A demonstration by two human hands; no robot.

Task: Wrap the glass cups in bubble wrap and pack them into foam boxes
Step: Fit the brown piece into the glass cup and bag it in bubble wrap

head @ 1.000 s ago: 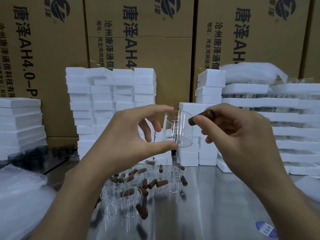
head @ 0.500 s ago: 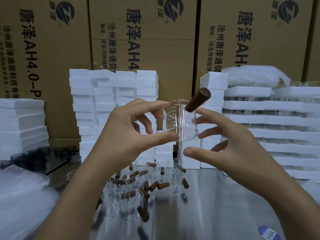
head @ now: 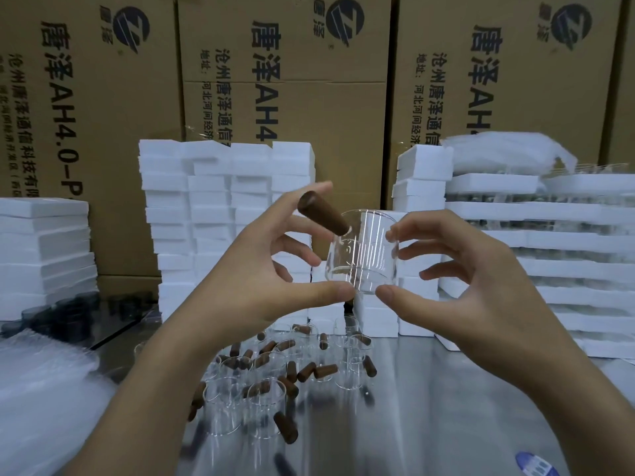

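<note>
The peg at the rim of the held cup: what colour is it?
Dark brown, seen best in the head view: the peg against the clear glass cup.

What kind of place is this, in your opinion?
Probably a warehouse packing station: tall printed cardboard cartons stand behind, stacks of white foam boxes fill the back of the metal table, and many loose glass cups wait in front.
</note>
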